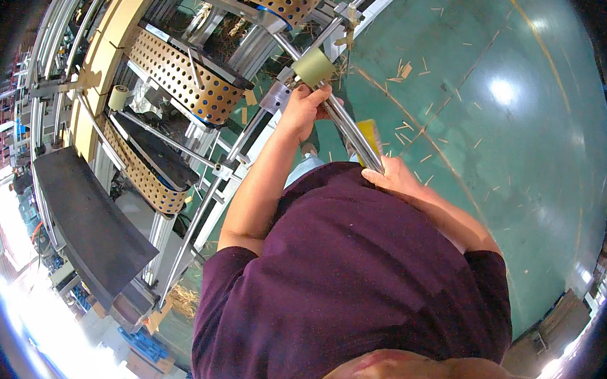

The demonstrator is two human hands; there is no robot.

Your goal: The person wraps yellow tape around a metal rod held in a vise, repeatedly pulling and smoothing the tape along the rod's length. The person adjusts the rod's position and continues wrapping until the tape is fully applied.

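A long shiny metal rod [352, 133] slants from the machine's edge down toward my waist; it looks like a pair of bars lying side by side. My left hand [306, 107] is wrapped round its far part, just below a pale green roller [313, 68]. Beside that hand is a silver clamp block [276, 96] on the frame. My right hand [391, 175] grips the rod's near end, in front of my shirt. A yellow object [370, 137] shows partly behind the rod; its kind is unclear.
To the left stands a machine with curved perforated brown belts [186, 73], metal rails and a yellow beam [108, 49]. A dark curved plate [92, 226] juts out nearer to me. Thin wood sticks [406, 126] lie scattered over the green floor [483, 158].
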